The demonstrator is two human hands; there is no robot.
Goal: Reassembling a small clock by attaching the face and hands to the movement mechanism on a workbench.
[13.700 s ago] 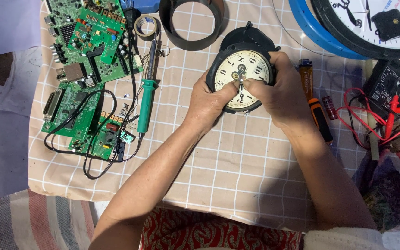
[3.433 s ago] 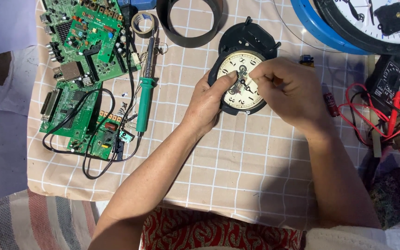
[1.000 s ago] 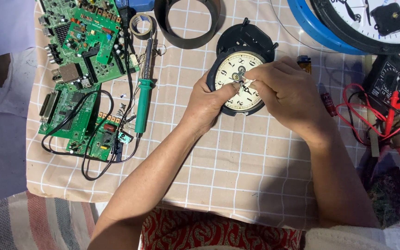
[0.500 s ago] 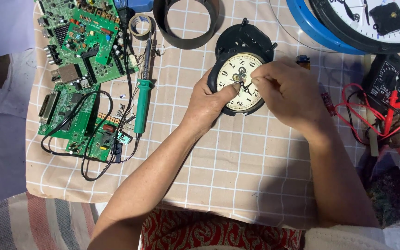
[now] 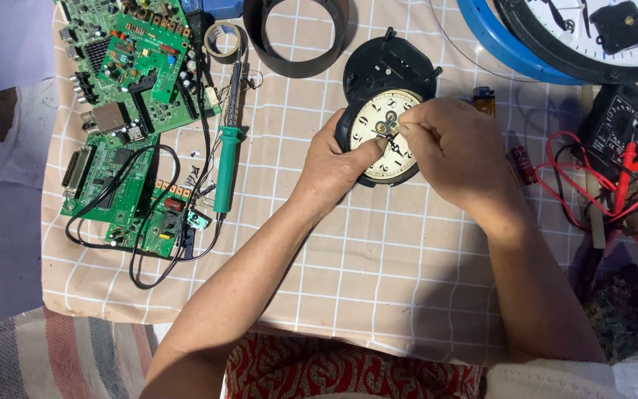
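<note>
My left hand (image 5: 334, 159) grips small black alarm clock (image 5: 378, 125) on checked cloth (image 5: 348, 251); right hand (image 5: 448, 144) pinches centre hands (image 5: 390, 127). Best steady case, turn lightly, avoid bending hands.

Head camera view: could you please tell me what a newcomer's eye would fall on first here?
In the middle, the left hand steadies a small black alarm clock with a cream dial on the checked cloth, while the right hand pinches its hands at the centre. At far left lie green circuit boards beside a green-handled soldering iron. At top right sits a blue-rimmed wall clock.
</note>
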